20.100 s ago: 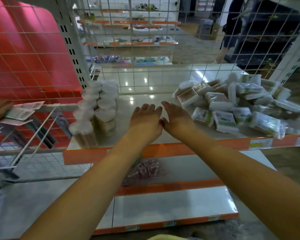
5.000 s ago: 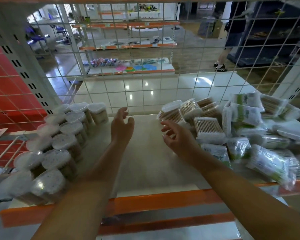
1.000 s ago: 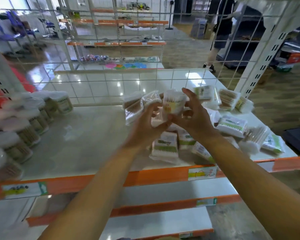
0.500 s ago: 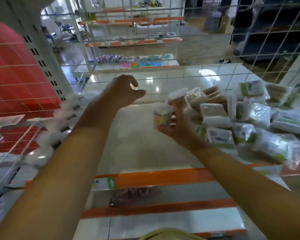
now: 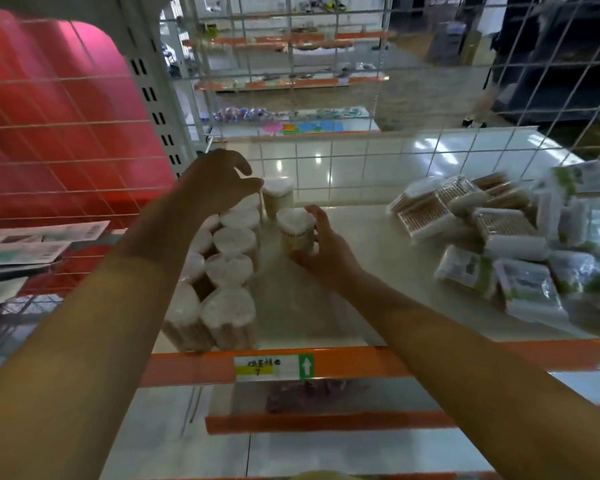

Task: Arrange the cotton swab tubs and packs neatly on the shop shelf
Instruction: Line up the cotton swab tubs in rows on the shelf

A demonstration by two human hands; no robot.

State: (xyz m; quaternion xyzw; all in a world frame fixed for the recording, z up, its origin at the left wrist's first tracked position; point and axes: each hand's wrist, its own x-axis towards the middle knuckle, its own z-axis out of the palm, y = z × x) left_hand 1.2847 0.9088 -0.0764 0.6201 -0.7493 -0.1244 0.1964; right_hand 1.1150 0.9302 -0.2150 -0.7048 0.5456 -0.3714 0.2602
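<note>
Nearest, two rows of swab tubs (image 5: 226,268) run back from the shelf's orange edge (image 5: 354,363). Right of the rows, the right hand (image 5: 321,249) curls fingers and thumb around one tub (image 5: 296,231) standing on the shelf. Beyond, the left hand (image 5: 215,183) hovers above the rows, fingers loosely curved, holding nothing. Packs (image 5: 520,244) are heaped far right.
</note>
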